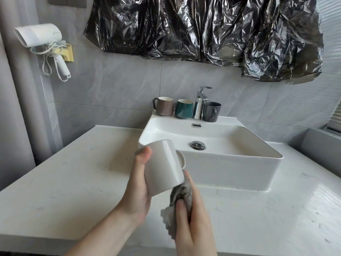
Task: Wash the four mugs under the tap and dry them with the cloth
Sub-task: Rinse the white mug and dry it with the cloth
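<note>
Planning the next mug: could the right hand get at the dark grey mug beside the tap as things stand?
Probably yes: nothing stands between the right hand and the dark grey mug across the sink, but it grips the cloth.

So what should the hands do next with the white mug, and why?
Probably push the cloth into the mug and wipe inside. The left hand holds the mug tilted, its mouth facing the right hand, and the bunched cloth sits right at the rim.
</note>
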